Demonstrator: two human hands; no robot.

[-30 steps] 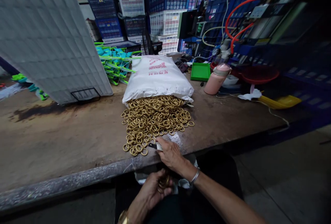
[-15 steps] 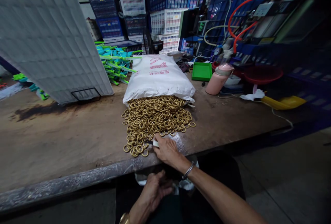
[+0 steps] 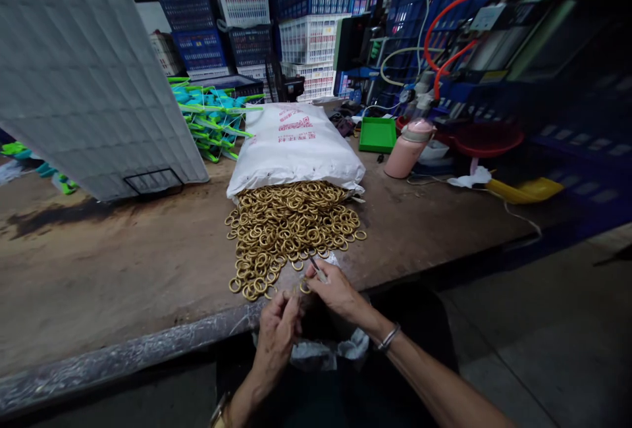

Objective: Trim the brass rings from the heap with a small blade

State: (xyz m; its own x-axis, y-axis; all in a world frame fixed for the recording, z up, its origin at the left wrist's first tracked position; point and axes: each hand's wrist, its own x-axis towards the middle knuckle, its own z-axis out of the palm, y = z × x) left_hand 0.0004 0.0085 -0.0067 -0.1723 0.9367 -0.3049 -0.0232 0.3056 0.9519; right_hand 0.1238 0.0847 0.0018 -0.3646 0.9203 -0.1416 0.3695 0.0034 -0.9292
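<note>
A heap of gold-coloured rings (image 3: 291,224) spills from the mouth of a white printed sack (image 3: 296,141) on the table. My right hand (image 3: 338,293) is closed around a small knife-like tool (image 3: 318,271) with a pale handle and a dark, thin tip. A single gold ring (image 3: 305,286) shows at that hand's fingertips. My left hand (image 3: 277,330) is at the table edge, its thumb and fingers pinched together close to the right hand; what lies between them is too small to make out. Below both hands, a pale plastic bag (image 3: 316,354) shows at my lap.
A pale ribbed panel (image 3: 103,79) stands at the left, beside a pile of green and blue plastic parts (image 3: 210,118). To the right are a green tray (image 3: 378,135), a pink bottle (image 3: 407,151), a red dish (image 3: 486,140) and a yellow scoop (image 3: 526,189). Stacked crates (image 3: 316,39) rise behind.
My left hand has risen from below the table edge towards the right hand. My right hand has drawn back slightly right from the heap, with a ring at its fingertips.
</note>
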